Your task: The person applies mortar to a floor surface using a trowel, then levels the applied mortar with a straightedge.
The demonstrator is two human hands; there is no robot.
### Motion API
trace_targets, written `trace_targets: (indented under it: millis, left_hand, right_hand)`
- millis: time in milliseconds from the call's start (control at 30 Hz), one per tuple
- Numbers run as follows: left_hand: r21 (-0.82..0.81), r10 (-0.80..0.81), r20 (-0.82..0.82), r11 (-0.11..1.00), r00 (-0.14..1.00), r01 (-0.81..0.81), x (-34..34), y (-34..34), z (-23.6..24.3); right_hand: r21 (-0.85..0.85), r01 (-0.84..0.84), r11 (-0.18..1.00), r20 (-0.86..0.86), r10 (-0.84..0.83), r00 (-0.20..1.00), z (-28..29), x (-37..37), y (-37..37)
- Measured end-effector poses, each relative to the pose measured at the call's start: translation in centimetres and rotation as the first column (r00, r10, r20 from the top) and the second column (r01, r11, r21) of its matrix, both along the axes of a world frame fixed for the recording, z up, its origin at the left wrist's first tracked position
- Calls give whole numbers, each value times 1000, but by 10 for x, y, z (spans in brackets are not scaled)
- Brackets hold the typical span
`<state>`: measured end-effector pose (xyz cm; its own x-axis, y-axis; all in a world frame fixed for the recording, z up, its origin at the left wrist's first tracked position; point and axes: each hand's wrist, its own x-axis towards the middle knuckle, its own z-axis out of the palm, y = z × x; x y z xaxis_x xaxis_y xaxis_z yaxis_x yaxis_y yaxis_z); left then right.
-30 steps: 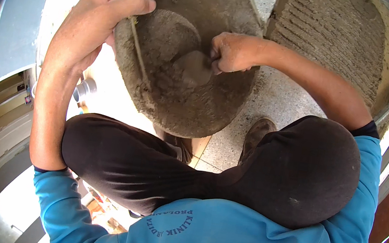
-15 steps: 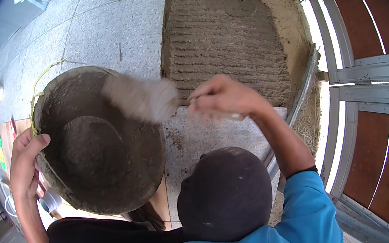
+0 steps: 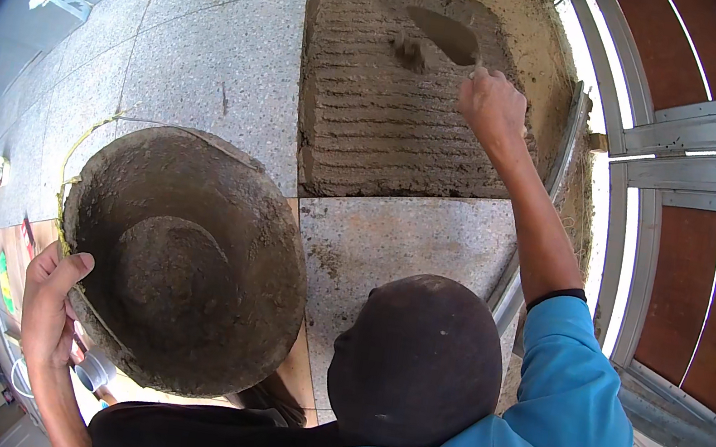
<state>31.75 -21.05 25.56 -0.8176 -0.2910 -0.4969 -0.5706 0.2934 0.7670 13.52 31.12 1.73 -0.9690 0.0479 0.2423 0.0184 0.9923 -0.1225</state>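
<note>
- Your right hand (image 3: 495, 110) reaches out over the right part of the mortar bed (image 3: 407, 134), its fingers clenched around the handle end of a trowel (image 3: 447, 35).
- The trowel's blade points left and away from you, near the bed's far edge; whether it touches the mortar, you cannot tell from this view.
- A small lump of mortar (image 3: 411, 54) sits on the bed just beside the blade, on your side of it.
- Ridges run from left to right across the bed.
- Your left hand (image 3: 48, 301) grasps the left rim of the mortar bucket (image 3: 199, 183), thumb over the lip and the other fingers mostly hidden behind the wall.
- The bucket tilts with its mouth toward you, a mound of wet mortar (image 3: 172, 275) inside; what bears its base is hidden.
- A yellow cord (image 3: 87, 144) runs along the bucket's upper left rim.
- The bed's left edge borders pale speckled floor tiles (image 3: 206, 65); its near edge meets another speckled tile (image 3: 414, 245), with your dark-clothed knee (image 3: 421, 360) over that tile's near edge.
- To the right stands a metal frame (image 3: 624, 252) with reddish-brown panels (image 3: 680, 278).
</note>
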Motion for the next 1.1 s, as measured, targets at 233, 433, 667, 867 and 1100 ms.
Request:
trace_targets:
  millis: [233,433,667,867,1100]
  left_hand:
    - [77,76,-39,994,996,-73,-4,10,-4]
    - [97,93,-54,991,994,-87,-7,5,-8]
    - [72,103,-30,992,994,-101,-14,7,-7]
    - [36,148,-33,989,988,-146,-18,18,-7]
    - [45,106,-10,993,994,-105,-24,4,-8]
  right_hand:
    - [-305,23,952,266,63,962,-16,-9,5]
    - [-269,53,962,366,52,929,-50,-53,34]
    - [-330,45,943,236,37,971,-69,-104,90]
    - [-335,185,924,310,-78,947,-78,-157,149]
    - [-360,254,898,337,-129,933,-75,-193,181]
